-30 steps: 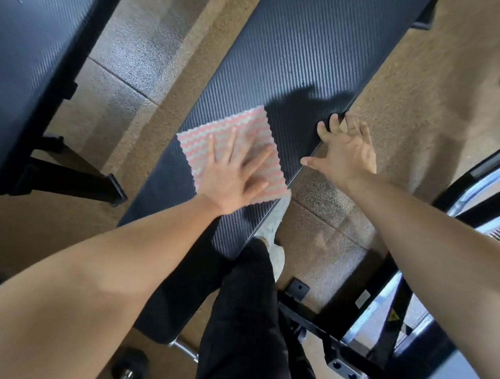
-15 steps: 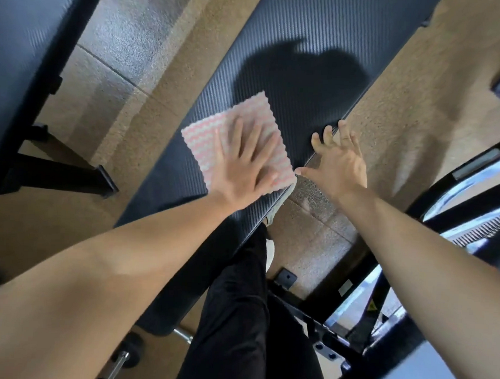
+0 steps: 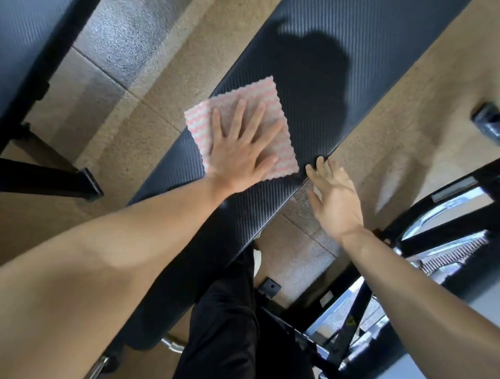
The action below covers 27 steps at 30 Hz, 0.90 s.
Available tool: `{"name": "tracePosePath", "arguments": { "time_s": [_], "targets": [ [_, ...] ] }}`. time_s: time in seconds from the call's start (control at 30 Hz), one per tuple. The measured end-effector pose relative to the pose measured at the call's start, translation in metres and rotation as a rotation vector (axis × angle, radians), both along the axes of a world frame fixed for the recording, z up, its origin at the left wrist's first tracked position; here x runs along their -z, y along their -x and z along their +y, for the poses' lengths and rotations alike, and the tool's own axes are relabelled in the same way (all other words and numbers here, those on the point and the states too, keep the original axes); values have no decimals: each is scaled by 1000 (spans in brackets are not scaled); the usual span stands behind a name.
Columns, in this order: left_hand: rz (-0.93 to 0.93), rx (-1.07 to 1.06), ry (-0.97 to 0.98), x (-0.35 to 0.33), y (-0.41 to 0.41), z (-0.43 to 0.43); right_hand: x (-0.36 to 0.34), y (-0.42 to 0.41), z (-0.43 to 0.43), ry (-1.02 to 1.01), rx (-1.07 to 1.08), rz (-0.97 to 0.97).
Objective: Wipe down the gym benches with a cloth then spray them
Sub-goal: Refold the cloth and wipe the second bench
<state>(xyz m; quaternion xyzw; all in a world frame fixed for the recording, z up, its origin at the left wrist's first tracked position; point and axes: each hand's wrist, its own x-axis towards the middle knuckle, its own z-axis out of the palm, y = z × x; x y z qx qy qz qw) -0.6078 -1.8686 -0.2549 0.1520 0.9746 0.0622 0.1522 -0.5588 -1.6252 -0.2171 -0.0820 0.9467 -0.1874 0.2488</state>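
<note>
Our cloth [image 3: 262, 91] has slid leftward across the bench [image 3: 366, 50] — left hand [image 3: 242, 154] pressing it, fingers spread flat; right hand [image 3: 335, 199] touches the bench edge, fingers loosely straight.

Head view: bright, hard light, fisheye bend, some motion smear.
A dark, crisp-edged shadow of the wearer's head and shoulders falls forward across the bench pad [image 3: 321, 85], so the source sits behind and above. The tan floor [image 3: 406, 116] is warmly lit, with softer shadow streaks to the right. The grey tile [image 3: 121, 32] shows a pale sheen. Washed-out highlights on the machine frame [image 3: 451, 195]. The second bench [image 3: 16, 46] at upper left is dim and low in contrast. The right hand [image 3: 333, 198] is slightly smeared; the left hand [image 3: 239, 157] and the cloth [image 3: 241, 102] read sharper. Both forearms swell and go soft toward the lower corners. Straight pad edges bow outward.
</note>
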Motion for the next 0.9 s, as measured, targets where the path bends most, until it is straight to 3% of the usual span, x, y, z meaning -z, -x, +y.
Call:
{"name": "tracePosePath", "arguments": {
  "time_s": [0.13,0.3,0.67,0.8,0.9],
  "targets": [
    [4,-152,17,1,56,-7,4,4,7,28,-37,12],
    [1,-254,22,1,57,15,-8,33,26,113,85,-31],
    [-58,-21,-38,5,-4,122,8,166,86,-15,322,169],
    [-14,66,1,12,21,110,20,195,112,-78,248,157],
    [16,6,44,13,68,95,25,196,121,-100,184,125]
  ]
}}
